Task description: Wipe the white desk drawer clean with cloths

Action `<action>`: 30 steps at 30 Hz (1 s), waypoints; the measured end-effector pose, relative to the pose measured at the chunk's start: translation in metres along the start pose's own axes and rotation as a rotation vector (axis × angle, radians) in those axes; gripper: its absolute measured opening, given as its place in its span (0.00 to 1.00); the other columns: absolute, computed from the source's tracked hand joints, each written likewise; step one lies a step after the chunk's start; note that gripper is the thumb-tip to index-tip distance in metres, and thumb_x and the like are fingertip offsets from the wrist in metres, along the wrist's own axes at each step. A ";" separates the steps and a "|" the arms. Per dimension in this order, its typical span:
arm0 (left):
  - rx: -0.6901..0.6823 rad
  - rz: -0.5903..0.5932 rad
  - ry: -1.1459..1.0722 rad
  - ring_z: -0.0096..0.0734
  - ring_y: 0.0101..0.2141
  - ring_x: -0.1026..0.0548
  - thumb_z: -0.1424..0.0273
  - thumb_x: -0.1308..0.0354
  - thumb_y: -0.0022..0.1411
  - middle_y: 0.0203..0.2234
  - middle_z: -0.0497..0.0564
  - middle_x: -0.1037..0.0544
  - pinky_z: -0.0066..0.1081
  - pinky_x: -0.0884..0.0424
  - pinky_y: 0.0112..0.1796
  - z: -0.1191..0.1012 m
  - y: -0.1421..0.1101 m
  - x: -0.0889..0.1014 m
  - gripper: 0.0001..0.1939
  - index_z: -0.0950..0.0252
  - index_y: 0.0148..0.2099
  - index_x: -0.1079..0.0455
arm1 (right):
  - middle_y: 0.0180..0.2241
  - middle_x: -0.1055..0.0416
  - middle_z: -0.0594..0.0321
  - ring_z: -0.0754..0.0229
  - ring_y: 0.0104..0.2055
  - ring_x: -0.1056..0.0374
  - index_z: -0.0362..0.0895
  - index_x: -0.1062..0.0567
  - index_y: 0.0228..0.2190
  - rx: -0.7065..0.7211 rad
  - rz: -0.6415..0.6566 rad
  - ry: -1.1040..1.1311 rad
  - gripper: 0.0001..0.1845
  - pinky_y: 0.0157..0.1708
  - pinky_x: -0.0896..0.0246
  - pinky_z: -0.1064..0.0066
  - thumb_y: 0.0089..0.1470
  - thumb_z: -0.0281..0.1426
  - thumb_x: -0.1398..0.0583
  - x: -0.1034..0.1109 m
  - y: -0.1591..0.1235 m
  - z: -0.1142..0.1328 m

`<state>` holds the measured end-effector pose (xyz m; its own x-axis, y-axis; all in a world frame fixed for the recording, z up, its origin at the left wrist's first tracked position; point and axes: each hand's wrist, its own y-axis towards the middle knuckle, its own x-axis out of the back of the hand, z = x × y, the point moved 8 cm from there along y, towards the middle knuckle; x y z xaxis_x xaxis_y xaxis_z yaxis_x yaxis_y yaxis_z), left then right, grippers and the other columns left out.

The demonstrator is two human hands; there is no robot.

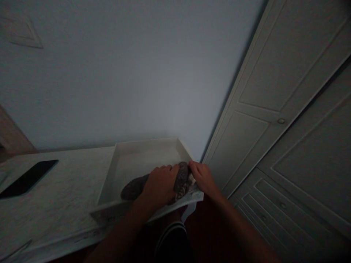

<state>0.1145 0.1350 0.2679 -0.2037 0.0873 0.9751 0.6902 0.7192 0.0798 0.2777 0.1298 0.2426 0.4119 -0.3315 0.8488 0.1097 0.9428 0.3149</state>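
Grey bundle (181, 180) under left fingers (164, 168), beside right fingers (194, 167)

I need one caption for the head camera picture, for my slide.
Left hand and right hand at dark, textured, soft-looking material in a shallow, white, rectangular tray.

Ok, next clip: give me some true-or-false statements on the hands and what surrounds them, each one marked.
1. The left hand is on the grey cloth. True.
2. The tablet lies inside the box. False: it lies on the table, left of the box.
3. The right hand is at the box's left end. False: it is at the right end.
4. The wardrobe is right of the box. True.
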 end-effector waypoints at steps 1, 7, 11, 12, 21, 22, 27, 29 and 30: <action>-0.021 -0.022 0.008 0.50 0.51 0.23 0.69 0.43 0.64 0.50 0.59 0.21 0.46 0.30 0.51 -0.011 0.003 -0.002 0.20 0.61 0.58 0.33 | 0.35 0.21 0.56 0.55 0.40 0.25 0.44 0.22 0.36 0.001 -0.080 0.097 0.32 0.40 0.37 0.67 0.75 0.41 0.61 0.011 0.000 0.001; -0.122 -0.076 -0.062 0.43 0.58 0.27 0.75 0.44 0.62 0.60 0.59 0.26 0.44 0.31 0.58 -0.025 -0.007 -0.009 0.30 0.63 0.67 0.40 | 0.53 0.25 0.51 0.49 0.55 0.32 0.45 0.28 0.57 0.297 -0.030 0.132 0.27 0.57 0.40 0.57 0.71 0.50 0.49 0.026 -0.021 0.065; -0.060 -0.003 -0.177 0.46 0.62 0.28 0.63 0.35 0.58 0.64 0.59 0.27 0.44 0.32 0.61 0.018 -0.036 -0.007 0.37 0.61 0.68 0.40 | 0.52 0.26 0.53 0.47 0.54 0.31 0.49 0.32 0.62 0.312 0.206 0.075 0.35 0.55 0.38 0.55 0.64 0.57 0.42 -0.002 -0.025 0.079; -0.004 0.007 -0.156 0.48 0.62 0.28 0.61 0.35 0.58 0.64 0.60 0.27 0.46 0.33 0.62 0.036 -0.046 -0.006 0.38 0.61 0.68 0.39 | 0.51 0.26 0.53 0.48 0.53 0.31 0.49 0.31 0.62 0.315 0.233 0.086 0.35 0.54 0.37 0.56 0.63 0.57 0.40 -0.005 -0.024 0.077; 0.239 -0.031 0.047 0.43 0.56 0.22 0.72 0.48 0.60 0.49 0.49 0.16 0.50 0.42 0.68 0.148 -0.125 -0.025 0.20 0.55 0.50 0.21 | 0.48 0.28 0.56 0.48 0.48 0.32 0.50 0.26 0.50 0.541 0.315 -0.128 0.37 0.45 0.36 0.58 0.47 0.59 0.30 -0.026 -0.026 0.123; 0.203 -0.056 0.040 0.41 0.54 0.20 0.73 0.49 0.61 0.48 0.48 0.15 0.49 0.44 0.69 0.148 -0.126 -0.027 0.19 0.54 0.48 0.21 | 0.48 0.28 0.56 0.47 0.48 0.32 0.50 0.27 0.52 0.606 0.309 -0.174 0.37 0.45 0.36 0.57 0.49 0.58 0.30 -0.036 -0.028 0.140; 0.088 -0.166 0.036 0.40 0.54 0.19 0.74 0.52 0.62 0.50 0.49 0.15 0.42 0.38 0.68 0.146 -0.127 -0.026 0.22 0.54 0.50 0.22 | 0.47 0.26 0.56 0.50 0.46 0.32 0.45 0.32 0.57 0.902 0.290 -0.267 0.32 0.40 0.36 0.60 0.57 0.46 0.33 -0.073 -0.041 0.198; 0.100 -0.132 0.042 0.41 0.53 0.19 0.75 0.51 0.61 0.49 0.49 0.15 0.42 0.38 0.68 0.145 -0.126 -0.025 0.21 0.54 0.49 0.22 | 0.47 0.25 0.55 0.50 0.47 0.32 0.44 0.33 0.58 0.932 0.238 -0.279 0.28 0.40 0.36 0.60 0.63 0.43 0.36 -0.073 -0.046 0.195; 0.114 -0.102 0.042 0.40 0.52 0.18 0.74 0.50 0.62 0.48 0.49 0.14 0.42 0.38 0.68 0.144 -0.125 -0.024 0.20 0.54 0.49 0.22 | 0.48 0.25 0.55 0.50 0.48 0.32 0.45 0.34 0.60 0.936 0.203 -0.286 0.26 0.42 0.37 0.59 0.66 0.41 0.38 -0.070 -0.048 0.190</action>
<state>-0.0670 0.1420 0.2045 -0.2383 -0.0174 0.9710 0.5836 0.7966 0.1575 0.0721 0.1004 0.2485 0.0976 -0.2797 0.9551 -0.7459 0.6148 0.2562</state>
